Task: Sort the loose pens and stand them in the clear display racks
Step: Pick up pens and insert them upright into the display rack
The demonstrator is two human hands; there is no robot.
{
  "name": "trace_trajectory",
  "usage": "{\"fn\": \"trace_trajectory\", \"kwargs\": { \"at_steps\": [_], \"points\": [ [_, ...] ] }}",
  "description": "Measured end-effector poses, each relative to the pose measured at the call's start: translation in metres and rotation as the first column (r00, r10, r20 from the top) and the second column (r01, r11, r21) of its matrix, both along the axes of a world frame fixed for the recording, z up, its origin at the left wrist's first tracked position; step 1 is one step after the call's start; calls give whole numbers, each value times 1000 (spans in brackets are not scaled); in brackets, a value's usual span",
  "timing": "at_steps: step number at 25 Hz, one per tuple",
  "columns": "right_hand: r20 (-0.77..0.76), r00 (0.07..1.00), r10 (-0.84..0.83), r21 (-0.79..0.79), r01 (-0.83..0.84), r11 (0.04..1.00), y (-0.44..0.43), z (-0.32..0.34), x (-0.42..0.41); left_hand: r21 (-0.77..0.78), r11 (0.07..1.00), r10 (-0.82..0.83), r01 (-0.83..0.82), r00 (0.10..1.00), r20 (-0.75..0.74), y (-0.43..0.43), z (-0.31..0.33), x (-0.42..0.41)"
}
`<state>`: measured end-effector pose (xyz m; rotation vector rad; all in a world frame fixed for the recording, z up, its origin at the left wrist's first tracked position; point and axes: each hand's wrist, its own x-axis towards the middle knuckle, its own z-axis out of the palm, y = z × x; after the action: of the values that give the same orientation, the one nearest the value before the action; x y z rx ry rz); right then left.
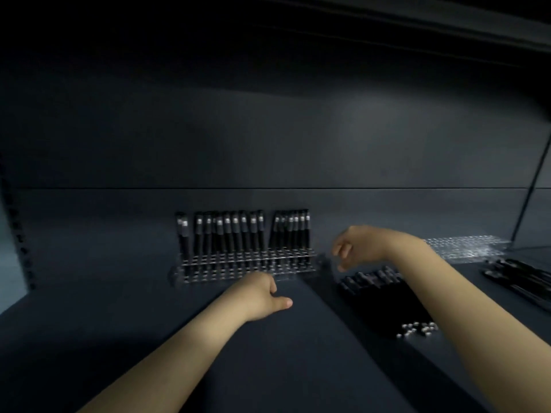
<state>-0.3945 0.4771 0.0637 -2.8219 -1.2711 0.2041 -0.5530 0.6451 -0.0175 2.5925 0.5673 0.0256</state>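
I count two clear display racks. The nearer rack (249, 265) stands against the back of the counter (298, 359) and carries black pens (229, 235) upright in its rear rows, in two groups with a gap between them. The picture is too soft for an exact number, but I make it about eleven on the left and about seven on the right. The second rack (465, 247) sits further right with no pens I can make out in it.

There are two piles of loose pens. One pile (381, 296) lies just right of the nearer rack with silver ends showing at its near edge. A smaller pile (521, 278) lies at the far right.

The left hand (259, 295) is at the front edge of the nearer rack, thumb sticking out to the right. Its fingers are hidden behind the hand, so I cannot tell what its grip is doing. The right hand (357, 244) hovers beside the rack's right end, above the first pile. Its grip is released, fingers loosely curved, holding nothing.

The counter is dark and matte. Behind it rises a dark back panel (268, 138) with one horizontal seam, and a slotted upright (18, 234) stands at the left edge. The light is dim.
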Motion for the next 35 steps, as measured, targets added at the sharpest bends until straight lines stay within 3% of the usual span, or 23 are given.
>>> {"fn": "trace_trajectory", "kwargs": {
  "at_steps": [5, 8, 15, 21, 28, 35],
  "points": [
    [-43, 998, -45, -89, 41, 995, -85, -19, 69, 60, 997, 41, -39, 999, -33, -101, -4, 73],
    [-81, 997, 6, -85, -13, 996, -113, -32, 100, 14, 990, 143, -143, 990, -13, -144, -8, 100],
    [-298, 945, 139, 171, -90, 981, -132, -75, 134, 18, 918, 395, -396, 908, -143, -177, -7, 131],
    [-273, 942, 195, 257, -124, 958, -128, -82, 134, 20, 907, 417, -420, 893, -168, -179, -10, 131],
    [-269, 961, 64, 249, 5, 969, -121, -97, 130, 0, 913, 402, -408, 900, -170, -175, -11, 129],
    [-292, 956, 37, 242, 36, 970, -123, -99, 131, -75, 911, 389, -405, 906, -168, -159, -13, 125]
  ]
}}
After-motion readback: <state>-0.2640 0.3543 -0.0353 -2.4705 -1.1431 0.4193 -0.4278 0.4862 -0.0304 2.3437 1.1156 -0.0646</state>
